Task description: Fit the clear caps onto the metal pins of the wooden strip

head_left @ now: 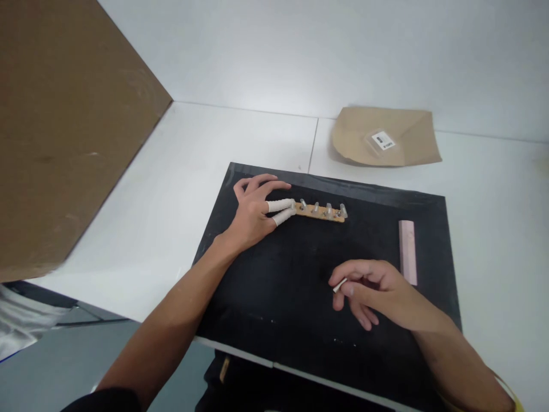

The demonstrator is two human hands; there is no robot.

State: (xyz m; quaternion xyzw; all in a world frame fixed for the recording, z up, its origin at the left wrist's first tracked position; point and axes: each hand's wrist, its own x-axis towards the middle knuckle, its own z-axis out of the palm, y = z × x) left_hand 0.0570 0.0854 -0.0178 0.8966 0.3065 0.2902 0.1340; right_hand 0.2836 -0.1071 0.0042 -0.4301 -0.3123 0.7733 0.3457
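Observation:
A narrow wooden strip (pixel 317 212) with several small clear pieces standing along it lies on the black mat (pixel 300 274). My left hand (pixel 257 212) pinches its left end between thumb and index finger, both in white finger covers; the other fingers are spread. Over the mat's right part, my right hand (pixel 364 286) holds a small pale stick-like piece (pixel 339 285) between thumb and index finger, apart from the strip. Beyond this hand is a pink block (pixel 408 252), lying on the mat.
A brown paper piece (pixel 412 137) with a small clear labelled packet (pixel 381 141) on it lies at the back of the white table (pixel 158 189). A large brown panel (pixel 77 114) stands on the left. A white wall rises behind.

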